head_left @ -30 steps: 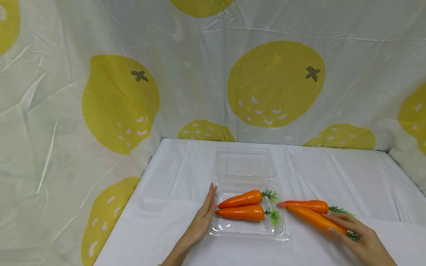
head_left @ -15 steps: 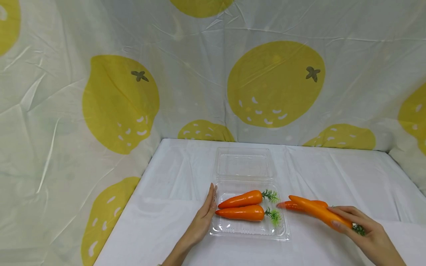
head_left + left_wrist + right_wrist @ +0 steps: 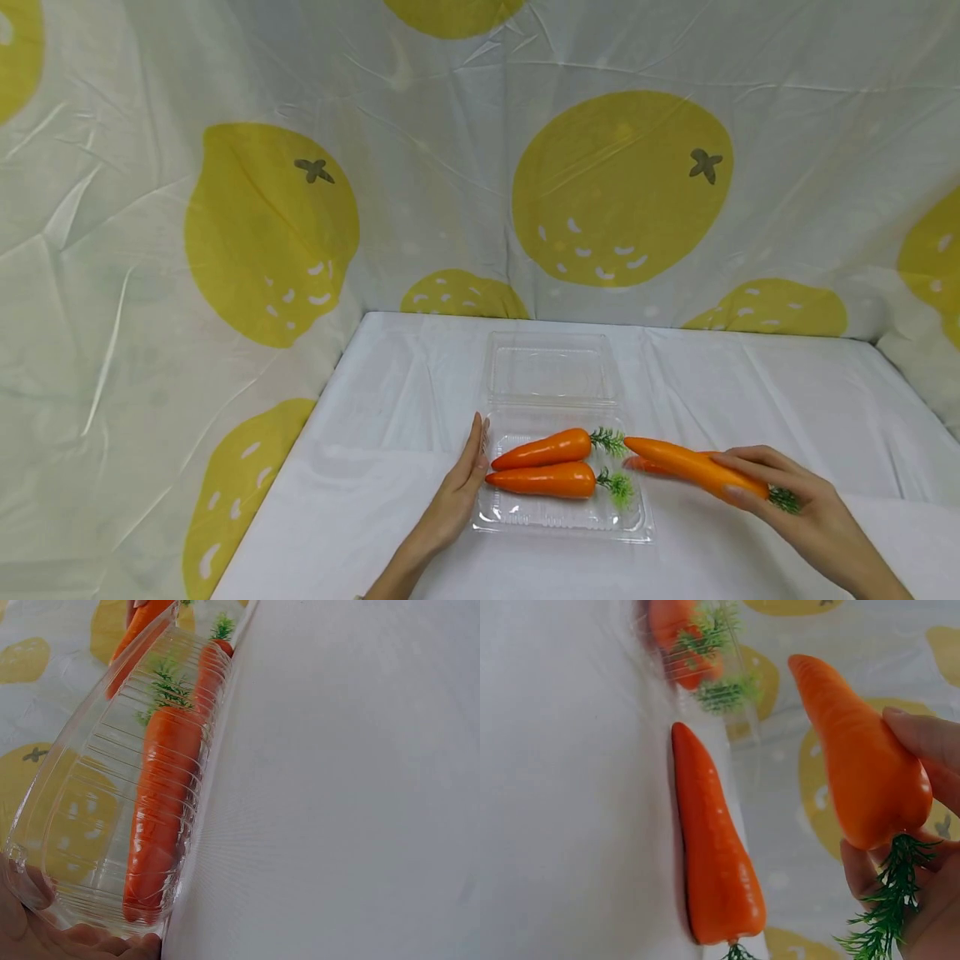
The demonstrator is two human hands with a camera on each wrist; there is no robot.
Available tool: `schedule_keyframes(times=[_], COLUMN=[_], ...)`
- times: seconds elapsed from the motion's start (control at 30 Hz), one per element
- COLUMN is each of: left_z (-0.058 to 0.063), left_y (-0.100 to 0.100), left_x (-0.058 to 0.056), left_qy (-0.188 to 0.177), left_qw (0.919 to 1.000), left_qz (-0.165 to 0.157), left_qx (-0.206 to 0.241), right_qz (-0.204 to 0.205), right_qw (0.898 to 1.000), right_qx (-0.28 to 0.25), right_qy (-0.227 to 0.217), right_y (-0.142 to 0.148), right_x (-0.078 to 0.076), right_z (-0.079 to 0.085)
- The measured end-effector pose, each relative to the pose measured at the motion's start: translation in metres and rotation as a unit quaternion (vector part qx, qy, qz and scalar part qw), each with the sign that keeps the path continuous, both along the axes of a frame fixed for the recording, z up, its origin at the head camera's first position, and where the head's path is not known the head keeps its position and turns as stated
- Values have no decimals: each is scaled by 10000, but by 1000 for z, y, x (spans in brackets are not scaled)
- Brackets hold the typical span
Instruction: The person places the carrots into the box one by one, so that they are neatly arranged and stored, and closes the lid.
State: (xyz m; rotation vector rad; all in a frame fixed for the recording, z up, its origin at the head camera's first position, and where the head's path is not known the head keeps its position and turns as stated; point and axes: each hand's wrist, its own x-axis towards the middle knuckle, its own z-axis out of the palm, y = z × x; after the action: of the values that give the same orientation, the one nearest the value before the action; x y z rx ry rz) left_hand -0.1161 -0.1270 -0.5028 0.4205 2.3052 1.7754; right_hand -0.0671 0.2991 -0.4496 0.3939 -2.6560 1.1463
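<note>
The raised carrot (image 3: pixel 690 465) hangs just right of the box (image 3: pixel 551 518), pinched in the right hand (image 3: pixel 798 504); a loose carrot (image 3: pixel 716 855) lies below. Two carrots (image 3: pixel 546 481) in, two out, far lid (image 3: pixel 551 371) open, left hand (image 3: pixel 453 496) straight-fingered against the box's left side.

Carrot (image 3: pixel 693 467) in the right hand (image 3: pixel 810 515)

Clear plastic hinged box (image 3: pixel 555 518) lay open, lower ctr of head view, L hand (image 3: pixel 452 502) at its left wall. Two glossy orange carrots (image 3: pixel 551 481) w/ lt-green tops lay inside, tips left. R hand (image 3: pixel 813 510) held dk-green-topped orange carrot (image 3: pixel 693 467), tip up-left, clear of red-orange carrot (image 3: pixel 716 847) lying by box's right side.
</note>
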Motion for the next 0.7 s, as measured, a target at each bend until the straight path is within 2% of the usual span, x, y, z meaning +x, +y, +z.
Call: schedule_keyframes(times=[0.33, 0.57, 0.7], left_z=[0, 1, 1], left_y=[0, 1, 0], left_x=[1, 0, 0], left_qy=[-22, 7, 6], left_qw=[10000, 10000, 10000], left_qz=[30, -12, -3], left_qx=[-38, 22, 20], right_qz=[872, 1421, 1571], right_qw=[9956, 9890, 9871], right_qx=[-310, -316, -240], right_qy=[165, 260, 208], right_y=[-25, -38, -48], right_x=[-14, -20, -23], right_z=[6, 8, 10])
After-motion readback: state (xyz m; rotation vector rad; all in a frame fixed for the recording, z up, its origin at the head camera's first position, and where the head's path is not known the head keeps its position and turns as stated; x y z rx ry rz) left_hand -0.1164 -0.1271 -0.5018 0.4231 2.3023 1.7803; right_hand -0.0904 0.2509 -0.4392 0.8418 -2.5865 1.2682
